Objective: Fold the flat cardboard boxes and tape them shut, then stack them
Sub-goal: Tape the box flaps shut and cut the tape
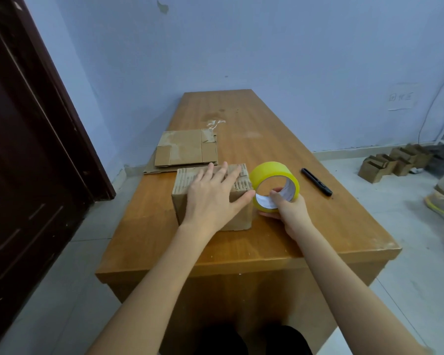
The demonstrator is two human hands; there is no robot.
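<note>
Tabletop box (pixel 237 216) under left hand (pixel 213 198) (flat)

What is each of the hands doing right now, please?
Left hand: open, fingers straight, pressing flat on top of the folded cardboard box.
Right hand: gripping the yellow tape roll, thumb inside its core.
</note>
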